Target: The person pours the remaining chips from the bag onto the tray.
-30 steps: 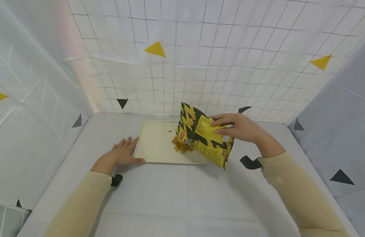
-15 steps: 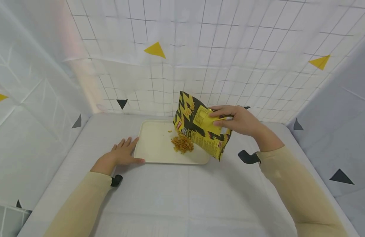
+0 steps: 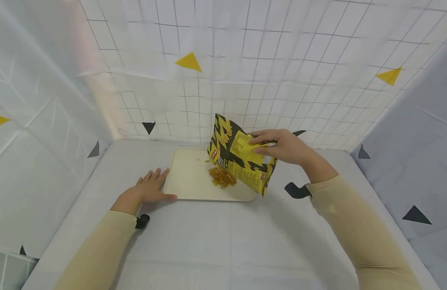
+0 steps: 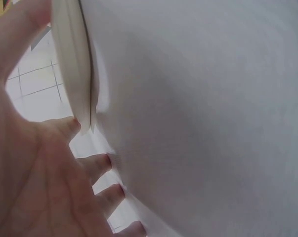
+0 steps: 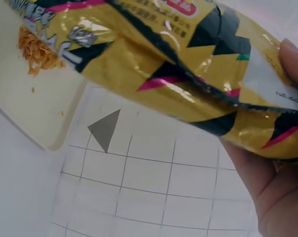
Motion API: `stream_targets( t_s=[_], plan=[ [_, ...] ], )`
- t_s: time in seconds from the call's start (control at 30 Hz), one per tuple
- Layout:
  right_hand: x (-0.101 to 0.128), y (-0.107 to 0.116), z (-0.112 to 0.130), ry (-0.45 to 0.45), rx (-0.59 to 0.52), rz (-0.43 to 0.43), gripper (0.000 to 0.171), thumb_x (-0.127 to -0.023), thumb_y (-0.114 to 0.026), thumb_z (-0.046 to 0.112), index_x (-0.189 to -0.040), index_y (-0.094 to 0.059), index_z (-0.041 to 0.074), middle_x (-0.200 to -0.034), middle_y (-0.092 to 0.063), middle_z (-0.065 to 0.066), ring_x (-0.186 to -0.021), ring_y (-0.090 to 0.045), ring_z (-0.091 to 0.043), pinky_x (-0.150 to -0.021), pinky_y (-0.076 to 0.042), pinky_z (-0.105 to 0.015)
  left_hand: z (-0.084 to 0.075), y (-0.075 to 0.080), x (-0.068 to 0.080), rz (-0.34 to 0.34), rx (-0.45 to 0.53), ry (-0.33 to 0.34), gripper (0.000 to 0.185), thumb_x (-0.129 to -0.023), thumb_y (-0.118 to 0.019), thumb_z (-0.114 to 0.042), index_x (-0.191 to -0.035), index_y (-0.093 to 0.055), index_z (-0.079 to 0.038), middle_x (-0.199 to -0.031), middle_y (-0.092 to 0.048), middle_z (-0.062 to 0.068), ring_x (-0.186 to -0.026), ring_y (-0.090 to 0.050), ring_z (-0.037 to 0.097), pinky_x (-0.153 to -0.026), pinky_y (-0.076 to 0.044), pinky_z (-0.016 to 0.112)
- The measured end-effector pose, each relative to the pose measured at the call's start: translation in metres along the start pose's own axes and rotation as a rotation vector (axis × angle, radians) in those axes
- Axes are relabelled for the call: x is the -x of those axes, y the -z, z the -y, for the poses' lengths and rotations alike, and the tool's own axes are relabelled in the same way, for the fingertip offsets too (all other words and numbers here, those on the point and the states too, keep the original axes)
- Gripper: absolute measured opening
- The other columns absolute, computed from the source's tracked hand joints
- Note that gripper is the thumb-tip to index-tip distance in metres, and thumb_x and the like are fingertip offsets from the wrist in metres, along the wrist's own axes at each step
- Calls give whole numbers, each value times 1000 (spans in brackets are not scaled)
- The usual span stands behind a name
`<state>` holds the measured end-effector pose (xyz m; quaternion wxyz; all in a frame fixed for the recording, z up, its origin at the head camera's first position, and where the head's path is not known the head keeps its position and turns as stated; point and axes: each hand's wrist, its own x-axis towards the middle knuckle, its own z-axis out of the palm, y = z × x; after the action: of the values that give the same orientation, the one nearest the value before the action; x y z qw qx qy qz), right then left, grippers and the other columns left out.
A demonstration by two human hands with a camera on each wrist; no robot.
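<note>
Head view: a person sits at a table covered in a pale cloth (image 3: pixel 216 237), with a cream tray (image 3: pixel 187 181) set toward the far side.
Right hand: the right hand (image 3: pixel 281 147) grips a yellow-and-black snack bag (image 3: pixel 239 161) by its upper end, thumb and fingers curled round the crumpled foil.
Bag position: it hangs in the air over the tray's right half, tilted, with its lower open end pointing down at the tray; it does not rest on anything.
Right wrist view: the bag (image 5: pixel 188 84) fills the top of the picture, the fingers (image 5: pixel 292 59) wrapped over it, and the tray (image 5: pixel 35 108) lies below.
Snacks: a small heap of orange-brown snack pieces (image 3: pixel 222 177) lies on the tray just under the bag's mouth, with a few loose crumbs (image 3: pixel 208 161) near the far rim.
Left hand: the left hand (image 3: pixel 149 189) lies flat on the cloth, fingers straight and spread, thumb along the tray's near left corner.
Left wrist view: the fingertips (image 4: pixel 72 126) touch the tray's edge (image 4: pixel 72 64), so the hand seems to steady it.
Done: by my reading, the bag is open and part of its contents is out on the tray.
Left: how much is still inside cannot be told, since the foil hides it; the bag is not yet set down.
</note>
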<state>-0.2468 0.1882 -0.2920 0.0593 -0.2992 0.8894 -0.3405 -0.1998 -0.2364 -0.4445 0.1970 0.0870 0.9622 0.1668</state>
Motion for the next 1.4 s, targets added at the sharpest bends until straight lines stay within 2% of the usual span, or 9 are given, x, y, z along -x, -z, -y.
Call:
stream_targets(
  t_s=[0.37, 1.07, 1.4],
  plan=[
    [1, -3, -3, 15, -24, 39, 29, -91, -76, 21, -120, -75, 21, -143, -58, 0, -134, -52, -23, -98, -51, -43, -1, 0, 0, -3, -8, 1, 116, -83, -66, -70, -161, -10, -5, -162, -4, 32, -147, 0, 55, -113, -5, 72],
    [-2, -7, -1, 10, -5, 33, 28, -91, -77, 24, -119, -76, 24, -143, -58, 2, -136, -49, -23, -103, -48, -46, 3, 0, -2, -7, -13, -9, 118, -81, -64, -73, -161, -9, -6, -162, -4, 32, -147, 0, 55, -112, -6, 73],
    [-2, -7, -2, 14, -15, 24, 31, -89, -78, 22, -120, -75, 25, -144, -57, 4, -135, -50, -21, -95, -50, -41, 3, -1, -2, -3, -14, 0, 119, -81, -64, -74, -161, -9, -6, -162, -3, 31, -147, 1, 54, -113, -5, 72]
  ],
)
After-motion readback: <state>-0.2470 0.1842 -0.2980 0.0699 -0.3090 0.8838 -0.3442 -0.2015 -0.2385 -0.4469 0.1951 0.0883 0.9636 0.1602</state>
